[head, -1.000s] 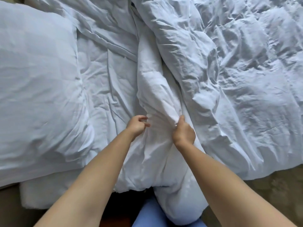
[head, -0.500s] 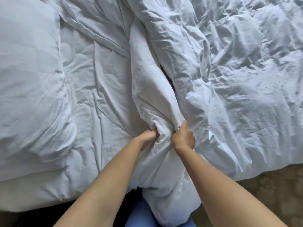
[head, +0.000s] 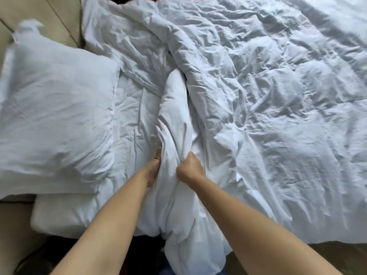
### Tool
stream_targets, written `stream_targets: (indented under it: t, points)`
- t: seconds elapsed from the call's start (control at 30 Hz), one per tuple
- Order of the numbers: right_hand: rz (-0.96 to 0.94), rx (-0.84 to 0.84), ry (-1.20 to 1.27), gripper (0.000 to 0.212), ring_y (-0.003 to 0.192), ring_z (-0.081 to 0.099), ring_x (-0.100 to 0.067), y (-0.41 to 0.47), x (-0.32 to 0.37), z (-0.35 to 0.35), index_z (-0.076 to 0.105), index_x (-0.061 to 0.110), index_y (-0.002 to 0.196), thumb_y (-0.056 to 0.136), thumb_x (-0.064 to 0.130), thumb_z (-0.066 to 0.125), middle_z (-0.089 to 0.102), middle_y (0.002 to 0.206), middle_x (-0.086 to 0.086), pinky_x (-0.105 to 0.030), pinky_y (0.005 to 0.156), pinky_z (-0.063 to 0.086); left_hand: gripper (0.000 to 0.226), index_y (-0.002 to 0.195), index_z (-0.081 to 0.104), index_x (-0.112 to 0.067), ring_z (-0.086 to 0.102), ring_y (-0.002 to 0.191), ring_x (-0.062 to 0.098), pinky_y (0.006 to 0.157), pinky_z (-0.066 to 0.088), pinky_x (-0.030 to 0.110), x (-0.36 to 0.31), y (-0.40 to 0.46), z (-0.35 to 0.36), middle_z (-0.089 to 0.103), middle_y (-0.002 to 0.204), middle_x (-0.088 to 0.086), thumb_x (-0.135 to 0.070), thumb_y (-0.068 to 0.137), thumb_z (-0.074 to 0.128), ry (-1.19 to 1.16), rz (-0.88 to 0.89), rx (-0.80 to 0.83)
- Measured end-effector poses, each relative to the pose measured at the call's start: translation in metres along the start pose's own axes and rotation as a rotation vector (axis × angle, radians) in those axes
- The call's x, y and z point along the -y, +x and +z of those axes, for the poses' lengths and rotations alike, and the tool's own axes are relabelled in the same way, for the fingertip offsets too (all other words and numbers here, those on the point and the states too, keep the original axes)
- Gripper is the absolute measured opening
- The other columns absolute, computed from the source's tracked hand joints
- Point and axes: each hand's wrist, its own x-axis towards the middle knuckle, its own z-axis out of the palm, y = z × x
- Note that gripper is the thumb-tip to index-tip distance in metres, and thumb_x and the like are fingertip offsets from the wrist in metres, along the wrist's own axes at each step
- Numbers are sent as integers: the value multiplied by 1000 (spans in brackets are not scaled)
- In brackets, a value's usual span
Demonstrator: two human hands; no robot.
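A crumpled white duvet (head: 268,100) covers most of the bed. A bunched ridge of the duvet (head: 174,135) runs from the bed's middle toward me and hangs over the near edge. My left hand (head: 154,169) grips the left side of this ridge, fingers partly buried in the cloth. My right hand (head: 189,168) is fisted around the right side of the same ridge. The two hands sit close together, with the fold of fabric between them.
A large white pillow (head: 53,116) lies at the left, over the white sheet (head: 131,120). A beige headboard (head: 49,22) shows at the top left. Brown floor (head: 337,255) lies beyond the bed's near edge at the lower right.
Both hands have closed tighter on the duvet ridge and drawn it toward me. The view has shifted, bringing the pillow and headboard further into sight.
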Motion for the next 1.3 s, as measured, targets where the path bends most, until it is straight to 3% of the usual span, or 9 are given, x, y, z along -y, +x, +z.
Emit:
stream_targets:
  t: [0.3,0.43,0.57,0.7,0.83,0.97,1.07,1.2,1.3]
  points:
    - [-543,180,158,34,114,54,-34,-111,169,-13,46,-3,119,87,6,49,55,121,-21,-32,88,45,26,100,61,-15,61,69,16,56,49,17,-98,-202,-101,62,93,6,-36,99,46,97,599,-490]
    - [-530,208,73,29,112,56,-34,-108,146,-8,50,0,114,85,6,52,57,121,-21,-35,91,49,19,104,61,-14,57,77,15,72,44,26,-80,-197,-92,64,105,4,-29,92,59,226,600,-647]
    - [-367,372,-180,15,68,56,-19,-92,94,12,47,8,84,85,13,61,54,82,-9,-20,52,47,28,109,64,-11,61,102,28,84,46,30,-34,-161,-93,65,112,12,-30,89,58,510,451,-747]
    - [-428,151,-177,47,124,44,-32,-78,77,31,38,6,134,89,15,48,41,134,-14,-30,100,39,36,111,63,-8,61,102,27,80,45,30,1,-147,-96,65,114,11,-34,87,64,380,406,-721]
    - [-409,263,108,33,114,53,-30,-78,91,22,53,4,124,97,19,42,53,124,-13,-31,90,43,18,87,66,-9,58,82,18,67,40,26,10,-146,-99,62,85,4,-22,79,76,159,506,-743]
    - [-172,509,313,51,97,58,-26,-79,98,26,51,12,125,96,52,39,56,116,-10,-34,74,48,26,64,67,-16,54,59,9,50,44,15,0,-166,-100,60,57,-8,6,77,68,100,459,-439]
    - [-69,510,336,59,103,62,-29,-75,107,34,56,18,118,85,66,48,62,115,-9,-40,85,53,23,67,74,-16,65,69,20,71,55,30,-4,-169,-103,69,73,6,5,74,67,271,300,18]
    - [-5,375,129,44,82,59,-23,-61,108,35,57,0,113,86,33,67,61,88,-11,-32,75,50,28,89,69,-12,62,61,11,61,53,24,4,-146,-102,65,71,2,11,86,52,306,122,349]
    - [-1,199,17,38,98,54,-24,-44,101,37,49,1,127,90,9,55,54,106,-11,-31,79,45,29,98,65,-11,58,59,7,57,51,20,5,-137,-108,64,71,-2,8,90,45,318,-10,525]
